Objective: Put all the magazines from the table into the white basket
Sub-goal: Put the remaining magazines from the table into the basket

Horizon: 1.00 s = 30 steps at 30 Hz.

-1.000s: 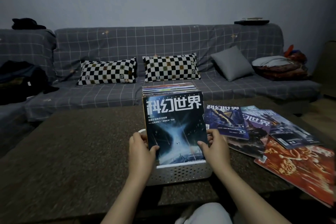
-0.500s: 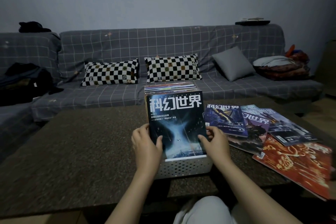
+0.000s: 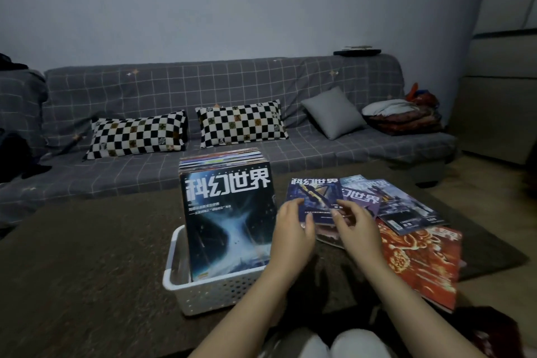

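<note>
Nearest us, the white basket (image 3: 203,291) sits at the table's (image 3: 87,256) near edge, packed with upright magazines, a dark cover with a white vortex (image 3: 229,224) facing front. Just to its right, both hands are over the loose pile: the left hand (image 3: 293,229) lies on the near left corner of the blue magazine (image 3: 315,197), fingers curling at its edge, and the right hand (image 3: 356,227) has its fingertips on the near right corner. Whether either has a real pinch yet, I cannot tell. So this looks like the pickup of the next one. Next it needs lifting clear, turning upright and slotting in front of the row. Further right, a purple cover (image 3: 363,197), a grey-blue one (image 3: 406,206) and a red one (image 3: 421,261) wait, overlapping toward the right edge. Beyond stands the sofa (image 3: 261,81).
</note>
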Each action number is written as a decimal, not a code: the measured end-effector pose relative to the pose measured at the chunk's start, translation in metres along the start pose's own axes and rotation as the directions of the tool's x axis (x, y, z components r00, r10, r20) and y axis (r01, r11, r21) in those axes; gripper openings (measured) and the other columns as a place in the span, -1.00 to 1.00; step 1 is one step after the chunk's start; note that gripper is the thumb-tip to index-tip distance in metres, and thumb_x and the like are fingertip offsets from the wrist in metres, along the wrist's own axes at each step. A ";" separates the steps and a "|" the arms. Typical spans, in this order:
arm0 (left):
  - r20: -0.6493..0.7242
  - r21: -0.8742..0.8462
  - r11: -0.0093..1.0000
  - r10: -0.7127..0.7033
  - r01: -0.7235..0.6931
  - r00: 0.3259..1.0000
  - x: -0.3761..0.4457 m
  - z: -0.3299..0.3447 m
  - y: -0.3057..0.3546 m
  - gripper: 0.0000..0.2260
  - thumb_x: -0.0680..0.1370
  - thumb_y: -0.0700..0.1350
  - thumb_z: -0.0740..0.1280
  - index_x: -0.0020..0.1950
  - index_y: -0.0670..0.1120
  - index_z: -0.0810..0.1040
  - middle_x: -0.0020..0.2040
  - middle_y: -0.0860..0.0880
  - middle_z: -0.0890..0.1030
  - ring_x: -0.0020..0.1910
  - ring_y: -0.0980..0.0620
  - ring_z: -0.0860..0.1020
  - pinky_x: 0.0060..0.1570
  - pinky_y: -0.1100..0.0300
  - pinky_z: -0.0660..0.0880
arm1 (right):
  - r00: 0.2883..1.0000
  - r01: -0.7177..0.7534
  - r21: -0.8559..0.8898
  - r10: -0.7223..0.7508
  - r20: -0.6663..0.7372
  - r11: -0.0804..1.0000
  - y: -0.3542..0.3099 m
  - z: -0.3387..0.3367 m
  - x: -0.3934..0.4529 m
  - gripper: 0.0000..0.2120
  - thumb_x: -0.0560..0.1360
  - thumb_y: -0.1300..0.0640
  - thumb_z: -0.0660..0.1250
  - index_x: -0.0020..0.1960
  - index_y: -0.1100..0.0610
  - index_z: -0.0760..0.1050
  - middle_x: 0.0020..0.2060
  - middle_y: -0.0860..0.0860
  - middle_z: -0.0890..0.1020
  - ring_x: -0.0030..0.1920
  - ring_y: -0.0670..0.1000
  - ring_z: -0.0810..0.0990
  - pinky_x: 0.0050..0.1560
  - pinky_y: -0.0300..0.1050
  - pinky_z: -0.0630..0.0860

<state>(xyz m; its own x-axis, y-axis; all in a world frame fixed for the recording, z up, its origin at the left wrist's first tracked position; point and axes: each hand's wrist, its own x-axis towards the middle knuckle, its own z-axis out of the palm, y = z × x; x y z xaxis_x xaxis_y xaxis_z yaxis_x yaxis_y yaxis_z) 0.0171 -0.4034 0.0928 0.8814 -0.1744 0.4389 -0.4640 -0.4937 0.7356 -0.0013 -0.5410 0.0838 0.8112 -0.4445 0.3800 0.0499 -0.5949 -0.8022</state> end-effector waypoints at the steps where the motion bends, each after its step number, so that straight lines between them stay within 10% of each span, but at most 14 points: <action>1: 0.044 -0.018 1.000 -0.016 0.017 0.999 0.005 0.013 0.004 -0.65 0.59 -0.13 0.22 0.37 -0.15 0.38 0.30 -0.08 0.45 0.31 0.01 0.40 0.30 0.23 0.28 | 1.000 -0.016 -0.032 0.016 -0.001 0.999 0.010 -0.007 0.006 -0.69 0.52 0.03 0.29 0.23 0.08 0.49 0.15 0.08 0.54 0.08 0.02 0.53 0.00 -0.14 0.44; 17: -0.023 0.224 0.814 -0.545 0.536 0.838 0.125 0.165 -0.057 -0.56 0.63 0.02 0.09 0.50 -0.03 0.18 0.53 -0.13 0.18 0.50 -0.18 0.11 0.43 -0.24 0.08 | 0.958 -0.191 -0.189 0.225 0.179 0.963 0.121 0.038 0.108 -0.55 0.52 -0.07 0.26 0.34 0.09 0.41 0.25 0.09 0.53 0.22 0.08 0.51 0.23 -0.02 0.45; 22: -0.046 0.447 0.719 -0.576 0.532 0.816 0.146 0.180 -0.094 -0.47 0.62 0.10 0.03 0.55 -0.05 0.05 0.55 -0.25 0.02 0.54 -0.20 -0.04 0.49 -0.14 -0.14 | 0.961 -0.162 -0.322 0.223 0.163 0.933 0.142 0.057 0.124 -0.47 0.50 -0.17 0.23 0.39 0.07 0.35 0.30 0.03 0.48 0.30 0.07 0.38 0.24 -0.03 0.41; 30: -0.099 0.574 0.595 -0.631 0.562 0.769 0.162 0.183 -0.105 -0.36 0.55 0.24 0.10 0.52 -0.09 0.14 0.47 -0.30 0.18 0.43 -0.27 0.16 0.41 -0.10 0.06 | 0.940 -0.258 -0.444 0.328 0.088 0.858 0.139 0.070 0.132 -0.43 0.49 -0.17 0.26 0.41 0.07 0.31 0.29 0.09 0.45 0.29 0.14 0.37 0.17 -0.01 0.42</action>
<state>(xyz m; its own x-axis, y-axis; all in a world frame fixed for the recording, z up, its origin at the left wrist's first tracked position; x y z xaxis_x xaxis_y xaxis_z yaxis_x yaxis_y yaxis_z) 0.2246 -0.5355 -0.0081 0.9622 0.2616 -0.0760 0.2702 -0.8811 0.3882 0.1540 -0.6356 -0.0098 0.8307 -0.5542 0.0534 -0.4250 -0.6930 -0.5823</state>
